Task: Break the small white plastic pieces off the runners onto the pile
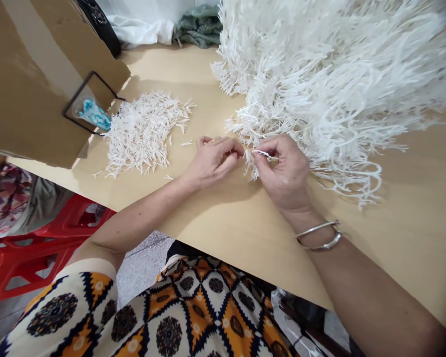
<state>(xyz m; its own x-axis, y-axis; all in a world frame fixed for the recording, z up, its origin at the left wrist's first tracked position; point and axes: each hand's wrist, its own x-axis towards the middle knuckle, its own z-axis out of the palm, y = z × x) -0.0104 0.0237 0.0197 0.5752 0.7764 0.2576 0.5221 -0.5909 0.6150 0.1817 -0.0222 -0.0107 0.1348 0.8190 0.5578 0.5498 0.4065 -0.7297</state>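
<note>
In the head view, the only one, the right hand (282, 171) has its thumb and forefinger clamped on a thin white strand (263, 153), which lies between the fingertips over the table (223, 213), at the near edge of a large heap of white strands (330, 79). The left hand (215, 161) is just beside it, its thumb and forefinger drawn in close; whether that grip has closed on a bit of strand I cannot tell. Between the two hands is a small tuft of white pieces (250, 171). The strand looks very light and, I would judge, flexible rather than limp: loops at the heap's near edge bend in smooth curves, while the cut-looking short ends in the small pile (144, 134) on the left hold their forked shape. It should be fragile at the thin side branches, and the smooth-looking surface may slide a little between dry fingertips. The best hold seems a gentle fingertip pinch on the thicker main stem, close to a fork, not on the fine tips. Strands in the heap look tangled, so pulling one by its end would probably drag its neighbours along.
</note>
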